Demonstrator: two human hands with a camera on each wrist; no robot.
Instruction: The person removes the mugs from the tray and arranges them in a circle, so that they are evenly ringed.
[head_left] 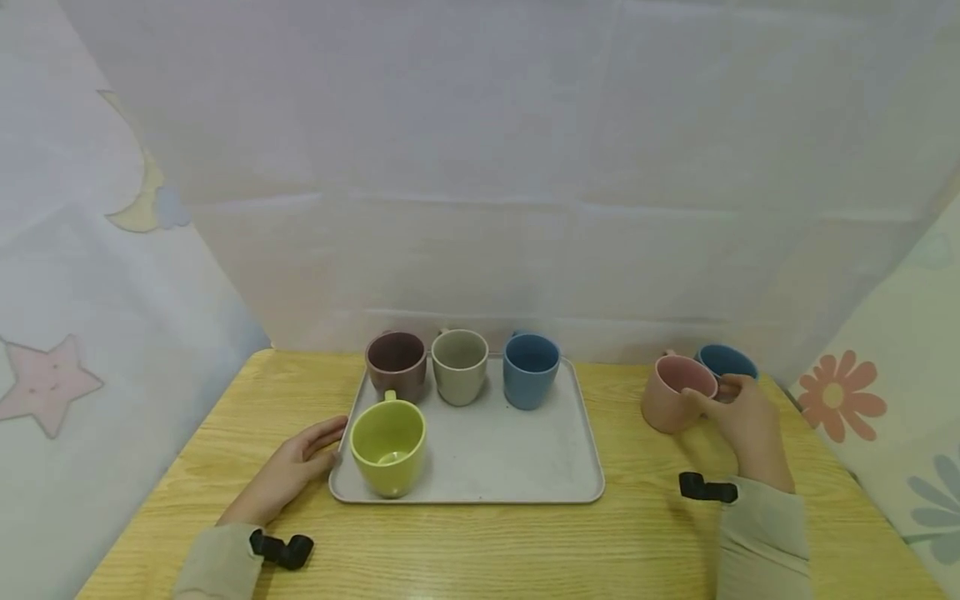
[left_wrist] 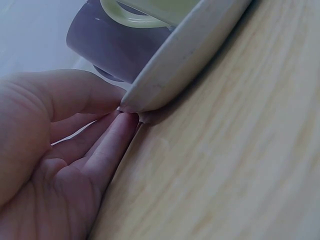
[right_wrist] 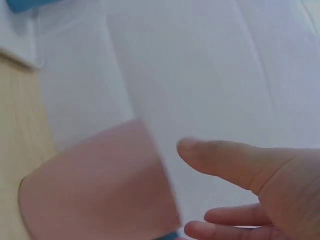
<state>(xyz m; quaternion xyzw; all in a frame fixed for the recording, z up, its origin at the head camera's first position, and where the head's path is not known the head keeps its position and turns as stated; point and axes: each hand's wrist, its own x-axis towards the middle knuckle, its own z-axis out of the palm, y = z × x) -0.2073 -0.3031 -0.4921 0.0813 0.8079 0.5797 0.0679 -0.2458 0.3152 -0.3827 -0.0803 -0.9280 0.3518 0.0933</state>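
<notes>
My left hand [head_left: 288, 471] is at the left edge of a light grey tray [head_left: 510, 467]. In the left wrist view its thumb and fingertips pinch the tray's rim [left_wrist: 165, 70]. To the right of the tray, my right hand [head_left: 750, 425] is beside a pink mug [head_left: 660, 404], which stands upright on the table. The right wrist view has the thumb [right_wrist: 215, 157] clear of the pink mug [right_wrist: 100, 185] and the fingertips near its rim. Behind the right hand is a blue mug [head_left: 727, 360], partly hidden by the pink mug and fingers.
On the tray, a yellow-green mug [head_left: 390, 467] is at the front left. A purple-brown mug [head_left: 401, 379], a grey mug [head_left: 459, 379] and another blue mug [head_left: 529, 383] line the back. The wooden table [head_left: 450, 550] ends at a white cloth backdrop [head_left: 487, 208].
</notes>
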